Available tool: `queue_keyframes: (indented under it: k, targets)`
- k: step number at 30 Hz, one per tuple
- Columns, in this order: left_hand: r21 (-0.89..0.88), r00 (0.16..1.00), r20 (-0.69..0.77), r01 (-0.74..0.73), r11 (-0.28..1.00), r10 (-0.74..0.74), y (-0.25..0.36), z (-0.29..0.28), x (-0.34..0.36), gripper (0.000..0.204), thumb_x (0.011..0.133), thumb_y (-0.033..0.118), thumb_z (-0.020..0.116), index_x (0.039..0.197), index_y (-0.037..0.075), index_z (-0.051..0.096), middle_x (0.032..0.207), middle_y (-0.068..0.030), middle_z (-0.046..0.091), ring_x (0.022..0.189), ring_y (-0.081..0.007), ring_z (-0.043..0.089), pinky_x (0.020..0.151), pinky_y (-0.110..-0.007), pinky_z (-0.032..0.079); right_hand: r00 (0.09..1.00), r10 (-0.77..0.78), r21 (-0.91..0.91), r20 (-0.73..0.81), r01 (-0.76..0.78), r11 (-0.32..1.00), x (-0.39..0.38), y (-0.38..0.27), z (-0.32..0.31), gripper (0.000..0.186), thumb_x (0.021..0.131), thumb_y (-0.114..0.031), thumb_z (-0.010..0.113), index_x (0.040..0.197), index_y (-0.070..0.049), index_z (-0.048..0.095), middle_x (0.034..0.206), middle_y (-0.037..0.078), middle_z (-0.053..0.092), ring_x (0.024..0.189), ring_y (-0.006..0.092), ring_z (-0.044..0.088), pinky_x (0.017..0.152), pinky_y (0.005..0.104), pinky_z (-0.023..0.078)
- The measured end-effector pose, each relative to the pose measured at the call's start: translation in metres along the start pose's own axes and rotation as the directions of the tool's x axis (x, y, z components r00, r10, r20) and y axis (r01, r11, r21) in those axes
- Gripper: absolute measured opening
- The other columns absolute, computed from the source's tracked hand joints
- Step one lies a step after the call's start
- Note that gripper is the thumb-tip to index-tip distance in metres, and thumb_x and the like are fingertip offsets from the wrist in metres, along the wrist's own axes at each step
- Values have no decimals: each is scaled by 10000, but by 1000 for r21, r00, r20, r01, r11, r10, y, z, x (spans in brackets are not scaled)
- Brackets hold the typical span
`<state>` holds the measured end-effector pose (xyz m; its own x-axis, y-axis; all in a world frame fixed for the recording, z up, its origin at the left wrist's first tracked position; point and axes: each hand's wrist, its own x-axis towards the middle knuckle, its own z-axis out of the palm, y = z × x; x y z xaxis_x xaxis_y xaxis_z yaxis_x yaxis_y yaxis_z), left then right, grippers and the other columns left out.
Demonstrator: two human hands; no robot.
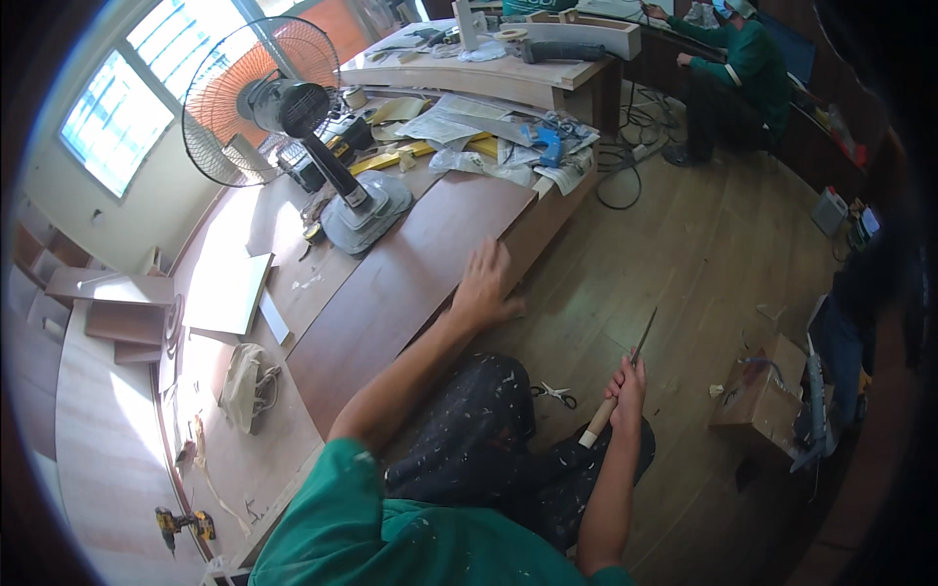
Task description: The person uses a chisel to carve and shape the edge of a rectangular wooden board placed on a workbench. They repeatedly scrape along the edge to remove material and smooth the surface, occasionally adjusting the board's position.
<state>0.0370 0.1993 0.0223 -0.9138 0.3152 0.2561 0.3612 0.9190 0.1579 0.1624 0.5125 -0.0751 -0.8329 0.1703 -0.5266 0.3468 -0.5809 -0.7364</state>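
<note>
My left hand is at the near edge of a long brown wood panel on the bench, its fingers apart and slightly blurred; whether it touches the edge I cannot tell. My right hand grips a tool with a pale wooden handle and a long thin dark blade pointing up and away, held over my right leg. A pair of black-handled scissors lies on the floor beside my knee.
A standing fan, papers with a blue tool, a cloth bag and a yellow drill are on the bench. A co-worker crouches at back right by cables. A cardboard box stands on the floor.
</note>
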Motion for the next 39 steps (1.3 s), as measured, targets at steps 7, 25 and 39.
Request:
queue_keyframes:
  k: [7, 25, 39]
  targets:
    - [-69, 939, 64, 342, 937, -338, -11, -96, -159, 706, 1057, 377, 677, 1590, -26, 451, 1667, -282, 413, 1580, -461, 341, 1310, -555, 259, 996, 20, 57, -86, -15, 998, 42, 2, -25, 475, 1106, -280, 621, 1545, -182, 471, 767, -54, 360, 570, 62, 365, 505, 261, 389]
    - [-321, 970, -10, -233, 918, 242, -25, 10, 170, 675, 1051, 414, 669, 1559, 0, 506, 1590, -281, 513, 1519, -431, 438, 1243, -556, 317, 949, -112, -117, -294, 80, 990, 62, -15, -11, 280, 1121, -304, 598, 1355, -167, 527, 760, -55, 393, 570, 68, 393, 490, 265, 398]
    - [-221, 977, -154, -178, 959, 145, -114, 65, 180, 768, 1066, 567, 578, 1575, -2, 488, 1664, -254, 444, 1577, -449, 356, 1316, -605, 201, 915, -268, -933, 302, 342, 115, 4, -175, 230, 339, 1107, -324, 600, 1144, 12, 635, 782, 48, 570, 681, 147, 557, 632, 355, 466]
